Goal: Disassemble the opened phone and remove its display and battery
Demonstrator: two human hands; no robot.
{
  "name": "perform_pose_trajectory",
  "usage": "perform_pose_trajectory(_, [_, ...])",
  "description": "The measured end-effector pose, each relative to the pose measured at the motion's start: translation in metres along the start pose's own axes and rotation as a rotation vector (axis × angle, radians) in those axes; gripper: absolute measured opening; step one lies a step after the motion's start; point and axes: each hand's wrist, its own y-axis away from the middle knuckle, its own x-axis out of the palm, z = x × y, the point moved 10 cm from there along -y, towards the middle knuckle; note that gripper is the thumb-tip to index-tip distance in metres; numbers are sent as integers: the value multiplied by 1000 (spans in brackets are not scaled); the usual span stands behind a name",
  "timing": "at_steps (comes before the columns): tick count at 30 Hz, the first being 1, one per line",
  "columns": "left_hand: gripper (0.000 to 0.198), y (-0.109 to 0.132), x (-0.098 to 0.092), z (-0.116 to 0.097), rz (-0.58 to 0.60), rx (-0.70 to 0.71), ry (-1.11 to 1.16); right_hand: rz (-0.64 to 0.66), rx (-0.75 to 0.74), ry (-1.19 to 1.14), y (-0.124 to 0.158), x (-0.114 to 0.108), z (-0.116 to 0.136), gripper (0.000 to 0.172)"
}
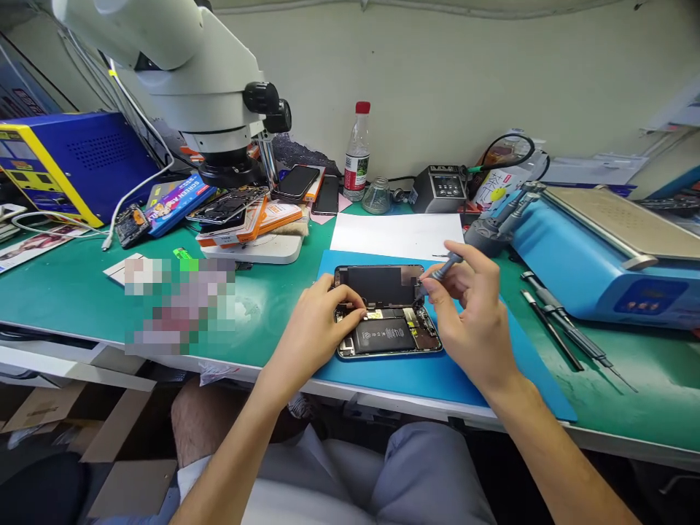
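An opened smartphone (386,337) lies on the blue mat, its battery and inner parts showing. Its dark screen half (377,286) is folded out behind the body. My left hand (322,313) is at the phone's left side, thumb and index finger close together over the inner edge, the other fingers by the screen half. In my right hand (473,313) is a slim grey screwdriver (445,267), pinched between thumb and fingers. The screwdriver slants down toward the right end of the hinge line. Its tip is hard to make out there.
The blue mat (525,372) covers the green bench. At right, a screwdriver (569,321) and a dark pen-like tool (552,329) lie beside a blue machine (607,255). White paper (397,232) lies behind the phone. A microscope (219,95) overhangs stacked phones and boxes (257,222) at left.
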Motion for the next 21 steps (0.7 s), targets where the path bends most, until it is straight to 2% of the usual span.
perform_pose_trajectory(3, [8, 1, -2, -3, -17, 6, 12, 70, -36, 2, -1, 10, 5, 48])
perform_pose_trajectory(12, [9, 5, -8, -4, -75, 4, 26, 115, -42, -16, 1, 16, 2, 51])
perform_pose_trajectory(15, [10, 5, -8, -5, -79, 17, 33, 44, -36, -24, 0, 7, 5, 52])
perform_pose_trajectory(19, [11, 5, -9, -7, -81, 25, 56, -199, -14, -150, -9, -30, 13, 42])
perform_pose_trajectory(21, [12, 5, -9, -8, -77, 29, 53, -226, 34, -152, -18, -40, 15, 40])
